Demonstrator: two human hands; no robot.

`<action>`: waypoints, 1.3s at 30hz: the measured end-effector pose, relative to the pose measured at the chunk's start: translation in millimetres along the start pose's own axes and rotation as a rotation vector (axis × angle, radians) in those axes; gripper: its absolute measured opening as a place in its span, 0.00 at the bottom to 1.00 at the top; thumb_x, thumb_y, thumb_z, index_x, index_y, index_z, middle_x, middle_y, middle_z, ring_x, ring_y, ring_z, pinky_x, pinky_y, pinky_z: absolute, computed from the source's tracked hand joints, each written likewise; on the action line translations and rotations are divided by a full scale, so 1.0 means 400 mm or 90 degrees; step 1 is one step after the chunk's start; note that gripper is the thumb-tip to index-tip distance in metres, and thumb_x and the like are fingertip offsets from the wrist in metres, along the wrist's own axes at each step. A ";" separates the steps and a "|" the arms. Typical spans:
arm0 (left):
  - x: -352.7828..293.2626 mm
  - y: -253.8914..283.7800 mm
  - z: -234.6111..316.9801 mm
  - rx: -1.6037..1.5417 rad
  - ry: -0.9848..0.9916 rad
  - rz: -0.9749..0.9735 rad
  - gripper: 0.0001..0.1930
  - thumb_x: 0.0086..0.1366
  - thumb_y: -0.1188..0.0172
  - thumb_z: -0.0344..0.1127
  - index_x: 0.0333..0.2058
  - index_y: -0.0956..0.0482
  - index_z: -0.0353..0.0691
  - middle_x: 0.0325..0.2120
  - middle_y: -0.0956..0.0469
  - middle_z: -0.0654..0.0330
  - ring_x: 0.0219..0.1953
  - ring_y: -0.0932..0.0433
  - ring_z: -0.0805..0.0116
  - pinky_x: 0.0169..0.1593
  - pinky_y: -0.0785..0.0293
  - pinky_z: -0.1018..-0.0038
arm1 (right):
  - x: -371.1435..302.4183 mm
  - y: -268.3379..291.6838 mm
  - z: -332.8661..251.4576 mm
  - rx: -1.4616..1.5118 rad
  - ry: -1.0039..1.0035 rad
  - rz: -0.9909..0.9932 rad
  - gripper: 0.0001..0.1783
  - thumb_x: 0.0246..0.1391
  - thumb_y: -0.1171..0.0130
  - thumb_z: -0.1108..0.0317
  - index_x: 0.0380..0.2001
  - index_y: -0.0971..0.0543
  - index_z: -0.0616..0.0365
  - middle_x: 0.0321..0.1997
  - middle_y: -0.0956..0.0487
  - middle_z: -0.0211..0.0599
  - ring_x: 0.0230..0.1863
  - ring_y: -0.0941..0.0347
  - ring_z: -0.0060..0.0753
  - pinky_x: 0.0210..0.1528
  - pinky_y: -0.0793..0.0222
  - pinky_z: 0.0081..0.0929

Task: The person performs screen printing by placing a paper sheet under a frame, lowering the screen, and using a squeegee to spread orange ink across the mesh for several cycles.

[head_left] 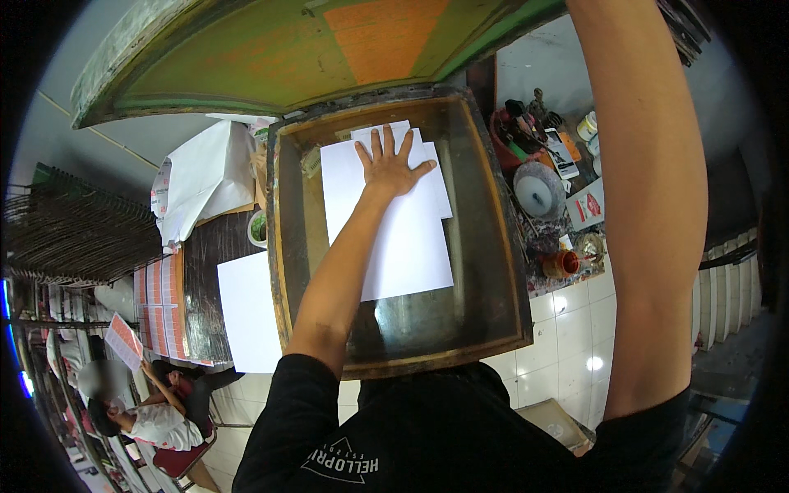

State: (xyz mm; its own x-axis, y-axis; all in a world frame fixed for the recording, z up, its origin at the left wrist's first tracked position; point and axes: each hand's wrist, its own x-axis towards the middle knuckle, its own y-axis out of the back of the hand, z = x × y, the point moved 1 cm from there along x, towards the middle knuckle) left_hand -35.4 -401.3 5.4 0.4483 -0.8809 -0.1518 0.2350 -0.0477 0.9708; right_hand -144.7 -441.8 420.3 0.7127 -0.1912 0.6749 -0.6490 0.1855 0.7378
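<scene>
Left hand (390,171) rests flat, fingers spread, on white sheets (407,255); even palm pressure should limit slipping. Right hand is out of view; grip cannot be told.

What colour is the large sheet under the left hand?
The large sheet is white; it shows best in the head view.

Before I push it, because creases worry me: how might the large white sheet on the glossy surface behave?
The large white sheet looks paper-thin, so it's probably light and floppy. The glossy surface looks smooth, so the sheet may slide easily. The other sheets overlap it, so might shift too.
</scene>
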 end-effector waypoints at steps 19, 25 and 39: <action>-0.941 -0.059 -0.070 -1.089 0.246 0.013 0.17 0.69 0.44 0.31 0.22 0.20 0.28 0.25 0.17 0.46 0.32 0.15 0.60 0.40 0.21 0.67 | -0.313 -0.590 0.126 0.170 -0.058 -0.252 0.18 0.60 0.40 0.66 0.48 0.29 0.64 0.47 0.23 0.57 0.51 0.27 0.60 0.51 0.34 0.49; -0.923 -0.104 -0.108 -1.020 0.359 -0.024 0.12 0.65 0.41 0.28 0.23 0.18 0.29 0.15 0.21 0.60 0.13 0.28 0.77 0.19 0.34 0.79 | -0.352 -0.906 0.134 0.084 0.006 -0.149 0.15 0.57 0.40 0.69 0.46 0.27 0.61 0.44 0.24 0.49 0.51 0.29 0.53 0.52 0.37 0.47; -0.930 -0.115 -0.102 -0.975 0.346 0.009 0.11 0.63 0.38 0.27 0.21 0.18 0.30 0.12 0.24 0.63 0.11 0.33 0.80 0.17 0.40 0.79 | -0.303 -0.926 0.070 0.111 0.072 -0.311 0.18 0.55 0.37 0.63 0.45 0.28 0.58 0.47 0.22 0.47 0.53 0.29 0.51 0.56 0.38 0.47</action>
State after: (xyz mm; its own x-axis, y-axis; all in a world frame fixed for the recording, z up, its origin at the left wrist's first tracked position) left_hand -177.6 -52.3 9.6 0.6151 -0.6003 -0.5112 0.6709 0.7390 -0.0605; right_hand 1.9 -514.2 65.2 0.9610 -0.1086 0.2543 -0.2621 -0.0648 0.9629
